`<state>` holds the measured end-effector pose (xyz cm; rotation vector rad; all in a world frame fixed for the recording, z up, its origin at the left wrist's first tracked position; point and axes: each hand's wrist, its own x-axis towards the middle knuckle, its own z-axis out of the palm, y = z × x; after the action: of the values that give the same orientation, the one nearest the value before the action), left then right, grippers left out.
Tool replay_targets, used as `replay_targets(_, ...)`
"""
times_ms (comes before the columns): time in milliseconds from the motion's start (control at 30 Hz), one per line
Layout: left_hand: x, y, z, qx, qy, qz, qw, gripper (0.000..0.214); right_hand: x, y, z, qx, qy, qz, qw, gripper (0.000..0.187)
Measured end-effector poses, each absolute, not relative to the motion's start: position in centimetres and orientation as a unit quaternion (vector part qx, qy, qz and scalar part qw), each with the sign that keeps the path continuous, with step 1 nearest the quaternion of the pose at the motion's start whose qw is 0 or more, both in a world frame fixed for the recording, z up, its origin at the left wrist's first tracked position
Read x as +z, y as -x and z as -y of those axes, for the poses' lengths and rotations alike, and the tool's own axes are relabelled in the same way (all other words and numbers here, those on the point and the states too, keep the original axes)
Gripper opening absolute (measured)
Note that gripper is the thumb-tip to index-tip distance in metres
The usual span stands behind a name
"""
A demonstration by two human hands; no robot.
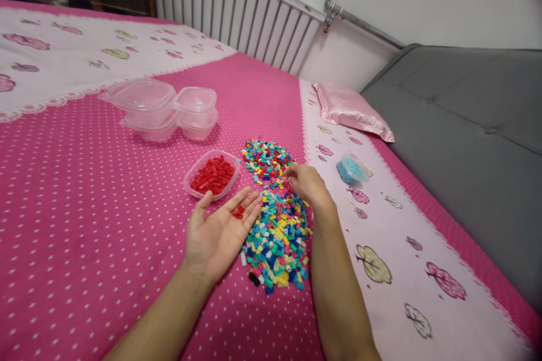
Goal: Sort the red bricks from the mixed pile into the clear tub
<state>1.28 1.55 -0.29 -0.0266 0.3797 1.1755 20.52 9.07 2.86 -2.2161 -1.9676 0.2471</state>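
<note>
My left hand point(220, 231) lies palm up on the pink dotted bedspread, fingers stretched out, with a few small red pieces point(238, 212) resting on the fingers. My right hand point(305, 183) reaches into a heap of small multicoloured plastic pieces point(275, 225), its fingertips pinched together at the heap's upper part. Whether something is between them I cannot make out. A clear tub of red pieces point(212, 175) stands just beyond my left hand.
Empty clear tubs with lids point(165, 107) are stacked farther back on the bed. A small tub of light blue pieces point(352, 170) sits to the right. A pink satin pillow point(351, 110), a grey headboard point(466, 141) and a radiator point(241, 11) border the bed.
</note>
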Motion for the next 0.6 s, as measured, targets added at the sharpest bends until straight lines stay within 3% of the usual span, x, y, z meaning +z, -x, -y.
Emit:
replay_targets(200, -0.3, -1.2, -1.5, 0.551, 0.013, -0.175, 0.816, 0.073, 1.5, -20.1, -10.0, 0.088, 0.75, 0.645, 0.119, 0.036)
replay_targets(600, -0.2, -1.2, -1.4, 0.553, 0.021, -0.182, 0.813, 0.071, -1.8, -19.9, -11.6, 0.055, 0.737, 0.653, 0.163, 0.031)
